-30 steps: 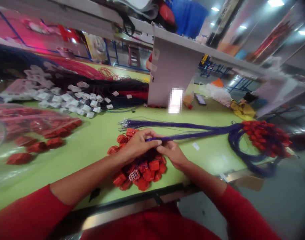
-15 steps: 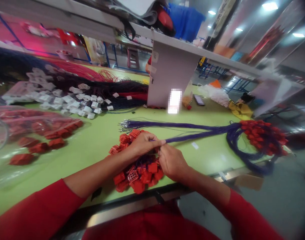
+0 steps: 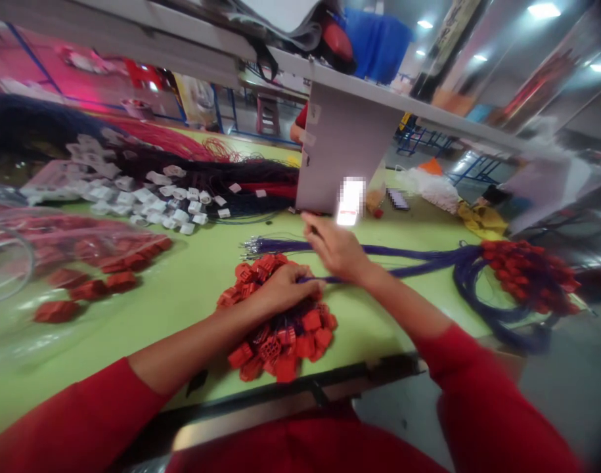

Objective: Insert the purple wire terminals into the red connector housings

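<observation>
While left hand grips connectors, right hand hovers.

Green workbench: red connector pile, purple wires, white connectors.

**Right hand lifts away from the left**

The right hand has moved off from beside the left hand toward 12 o'clock, its fingers now straightened and open. It has risen over the purple wires, and its fingertips have come near the foot of the shelf support.
</observation>
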`<state>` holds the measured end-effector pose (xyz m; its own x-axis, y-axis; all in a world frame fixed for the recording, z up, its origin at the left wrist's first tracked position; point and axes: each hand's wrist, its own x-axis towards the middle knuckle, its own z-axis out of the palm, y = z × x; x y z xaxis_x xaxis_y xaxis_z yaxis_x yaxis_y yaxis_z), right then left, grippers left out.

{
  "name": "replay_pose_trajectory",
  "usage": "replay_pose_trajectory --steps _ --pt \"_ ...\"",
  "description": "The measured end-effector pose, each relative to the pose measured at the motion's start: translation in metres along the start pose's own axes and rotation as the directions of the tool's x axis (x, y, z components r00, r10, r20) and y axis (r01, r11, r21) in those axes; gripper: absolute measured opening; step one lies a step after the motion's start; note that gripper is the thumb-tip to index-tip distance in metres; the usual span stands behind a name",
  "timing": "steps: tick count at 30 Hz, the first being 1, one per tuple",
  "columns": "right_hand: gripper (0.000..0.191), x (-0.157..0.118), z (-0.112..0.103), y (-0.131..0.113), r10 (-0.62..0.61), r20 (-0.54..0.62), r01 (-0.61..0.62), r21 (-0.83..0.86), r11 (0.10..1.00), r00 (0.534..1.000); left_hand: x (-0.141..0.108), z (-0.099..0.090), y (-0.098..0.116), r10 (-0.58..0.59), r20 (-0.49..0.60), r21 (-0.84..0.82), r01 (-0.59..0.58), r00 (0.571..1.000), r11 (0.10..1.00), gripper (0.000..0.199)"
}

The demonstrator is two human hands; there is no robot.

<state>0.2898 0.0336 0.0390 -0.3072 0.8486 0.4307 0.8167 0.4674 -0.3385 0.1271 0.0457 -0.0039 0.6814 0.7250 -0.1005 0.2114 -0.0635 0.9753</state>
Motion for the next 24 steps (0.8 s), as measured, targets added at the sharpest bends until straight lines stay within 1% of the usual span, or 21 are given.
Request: replay_pose_trajectory --steps 1,2,3,4,5,7,8,10,11,12,13,14,15,16,17,19,20,21,22,23,24 --pt "0.051 0.018 0.002 0.025 0.094 0.027 -0.092 -0.075 0.993 0.995 -0.004 0.0 -0.002 -0.004 0.043 0.016 0.003 0.999 1.0 0.032" --pt "0.061 0.033 0.006 0.049 0.175 0.088 -0.16 -0.152 0.975 0.981 -0.008 0.0 -0.003 -0.008 0.083 0.029 0.006 0.997 1.0 0.03" --pt "0.066 0.044 0.011 0.069 0.24 0.161 -0.2 -0.228 0.953 0.957 -0.011 0.001 -0.006 -0.011 0.112 0.036 0.007 0.994 0.999 0.029" --pt "0.065 0.053 0.017 0.084 0.285 0.222 -0.216 -0.29 0.932 0.933 -0.014 0.001 -0.008 -0.012 0.132 0.039 0.007 0.991 0.999 0.027" --pt "0.062 0.058 0.022 0.095 0.296 0.243 -0.218 -0.302 0.928 0.924 -0.016 0.001 -0.01 -0.012 0.143 0.039 0.006 0.99 0.999 0.025" --pt "0.056 0.06 0.029 0.103 0.292 0.262 -0.206 -0.313 0.927 0.92 -0.019 0.0 -0.011 -0.007 0.156 0.036 0.002 0.988 0.999 0.021" --pt "0.052 0.057 0.029 0.1 0.274 0.25 -0.194 -0.303 0.933 0.929 -0.02 -0.002 -0.011 -0.003 0.162 0.035 -0.003 0.987 0.999 0.02" --pt "0.041 0.044 0.023 0.085 0.21 0.222 -0.158 -0.229 0.96 0.952 -0.023 -0.006 -0.006 0.016 0.174 0.029 -0.021 0.985 0.999 0.019" --pt "0.034 0.035 0.015 0.073 0.159 0.213 -0.131 -0.14 0.981 0.964 -0.025 -0.009 -0.002 0.029 0.177 0.027 -0.034 0.984 0.999 0.019" --pt "0.028 0.025 0.005 0.06 0.101 0.234 -0.102 -0.008 0.995 0.967 -0.027 -0.011 0.002 0.047 0.174 0.027 -0.052 0.984 0.998 0.018" --pt "0.027 0.013 -0.006 0.046 0.043 0.324 -0.093 0.141 0.986 0.945 -0.029 -0.013 0.008 0.07 0.167 0.029 -0.076 0.983 0.997 0.017" --pt "0.03 0.001 -0.02 0.031 -0.013 0.448 -0.117 0.261 0.958 0.894 -0.031 -0.013 0.014 0.096 0.162 0.032 -0.103 0.982 0.994 0.016" --pt "0.034 -0.012 -0.033 0.017 -0.068 0.571 -0.16 0.34 0.927 0.818 -0.033 -0.013 0.02 0.123 0.164 0.036 -0.13 0.979 0.991 0.016" --pt "0.034 -0.023 -0.047 0.004 -0.11 0.662 -0.213 0.388 0.897 0.742 -0.034 -0.011 0.026 0.147 0.175 0.047 -0.158 0.973 0.986 0.015" --pt "0.028 -0.034 -0.06 -0.007 -0.092 0.657 -0.24 0.398 0.885 0.748 -0.036 -0.008 0.032 0.173 0.194 0.069 -0.189 0.966 0.979 0.014" --pt "0.022 -0.053 -0.084 -0.022 -0.071 0.598 -0.218 0.397 0.891 0.798 -0.04 -0.002 0.045 0.248 0.215 0.144 -0.282 0.944 0.949 0.014" --pt "0.02 -0.061 -0.095 -0.025 -0.044 0.56 -0.221 0.396 0.891 0.827 -0.043 0.001 0.051 0.312 0.199 0.195 -0.35 0.929 0.916 0.016" --pt "0.019 -0.069 -0.106 -0.025 -0.004 0.519 -0.237 0.397 0.887 0.855 -0.045 0.003 0.057 0.39 0.158 0.251 -0.419 0.907 0.873 0.02" --pt "0.018 -0.077 -0.116 -0.023 0.059 0.464 -0.271 0.404 0.874 0.884 -0.047 0.003 0.062 0.475 0.09 0.306 -0.478 0.875 0.823 0.025" --pt "0.018 -0.084 -0.127 -0.018 0.154 0.384 -0.32 0.417 0.851 0.911 -0.05 0.002 0.066 0.552 0.003 0.354 -0.517 0.834 0.779 0.031" --pt "0.02 -0.092 -0.139 -0.011 0.27 0.275 -0.371 0.446 0.814 0.923 -0.051 0.0 0.068 0.606 -0.09 0.393 -0.531 0.79 0.751 0.036"
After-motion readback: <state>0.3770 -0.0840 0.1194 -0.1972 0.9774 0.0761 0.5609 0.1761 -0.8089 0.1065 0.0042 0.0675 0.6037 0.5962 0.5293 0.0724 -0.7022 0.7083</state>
